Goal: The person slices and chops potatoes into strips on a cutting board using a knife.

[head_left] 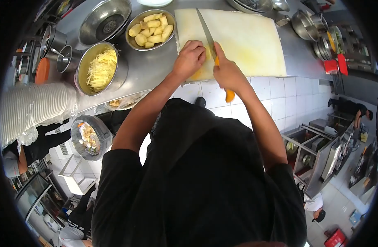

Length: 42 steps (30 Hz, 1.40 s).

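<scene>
My right hand [230, 74] is wrapped round the orange handle of a kitchen knife [205, 27], whose long blade points toward the far edge of the white cutting board [255, 37]. Beside the blade, my left hand [190, 59] has its fingers curled over a yellow piece of peeled potato [208, 52], mostly hidden by the fingers and knife. Left of the board stands a steel bowl [129, 39] of whole peeled potatoes [154, 31]. A deeper steel pot [122, 74] holds thin yellow shreds [101, 70].
A large steel bowl [90, 24] sits at the back left. Stacked white plates [36, 105] in plastic are at the left. On the floor is a lined waste bin [75, 133] with scraps. More metal bowls [302, 24] lie at the right. Several people are around the kitchen.
</scene>
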Motion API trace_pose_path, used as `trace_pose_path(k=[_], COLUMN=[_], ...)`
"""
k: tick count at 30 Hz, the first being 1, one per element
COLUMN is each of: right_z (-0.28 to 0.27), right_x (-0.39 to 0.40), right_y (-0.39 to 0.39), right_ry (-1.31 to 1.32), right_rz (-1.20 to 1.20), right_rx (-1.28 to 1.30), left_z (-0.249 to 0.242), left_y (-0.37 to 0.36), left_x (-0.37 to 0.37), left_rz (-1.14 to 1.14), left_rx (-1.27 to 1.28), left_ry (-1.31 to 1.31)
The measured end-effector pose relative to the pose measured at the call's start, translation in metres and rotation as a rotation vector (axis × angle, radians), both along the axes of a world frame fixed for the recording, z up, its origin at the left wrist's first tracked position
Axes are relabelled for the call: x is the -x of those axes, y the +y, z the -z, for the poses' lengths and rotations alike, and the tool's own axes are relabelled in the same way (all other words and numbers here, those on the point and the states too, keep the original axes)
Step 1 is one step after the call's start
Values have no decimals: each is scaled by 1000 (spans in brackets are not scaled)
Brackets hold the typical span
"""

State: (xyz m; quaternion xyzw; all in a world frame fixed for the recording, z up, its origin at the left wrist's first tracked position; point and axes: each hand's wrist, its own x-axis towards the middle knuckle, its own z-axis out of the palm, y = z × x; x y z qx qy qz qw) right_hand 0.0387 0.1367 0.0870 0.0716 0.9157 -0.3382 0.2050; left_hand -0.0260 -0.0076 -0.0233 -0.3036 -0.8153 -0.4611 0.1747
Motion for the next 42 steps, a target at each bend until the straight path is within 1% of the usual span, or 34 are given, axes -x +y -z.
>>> trace_pose_path(k=[3,5,6,7,9,11,14,17,20,23,26,29,32,35,38,39,42], right_z=[8,43,55,55,44,10,1,30,44,25,7,43,33,-4,17,42,41], right_x=[-29,-27,-19,-8,10,14,-13,-31,-4,8,-13,-19,7,0,-16,-16,8], right_y=[1,3,4,3,3,0,-1,-4,-1,-3,-4,-7,-4,-8,-9,-6,-1], right_ry=[89,242,321,328,162,-23,7,256,217,88,57,305,174,-7,86,282,156], right_rz=[-36,-63,-72,-75,-34,23,-16,-74,-44,-11,-14,-66,-31,3,-22,-71,-20], right_rx=[-39,-81,-101,-116,-42,31,-55,-135,-93,-26,-42,-149,-37,3,-54,-119,-37], left_z=[-2,-1,0,1,3,2,2,1,4,5,2,1,2,1,2,2,-1], left_y=[1,2,2,1,0,1,2,2,1,1,0,2,0,-1,-2,-1,-3], left_x=[-1,-1,0,0,1,1,0,1,2,1,0,-1,1,0,-3,-3,-4], left_rz=[-13,-18,-17,-11,5,4,-33,-43,-16,-2,-30,-33,-14,1,-8,-7,-7], left_rx=[-27,-26,-24,-20,-10,-7,-38,-46,-13,-10,-34,-45,-35,-43,-46,-45,-34], left_ry=[13,13,17,8,-10,-14,-4,6,-12,-17,-10,-10,-17,-7,-17,-20,-20])
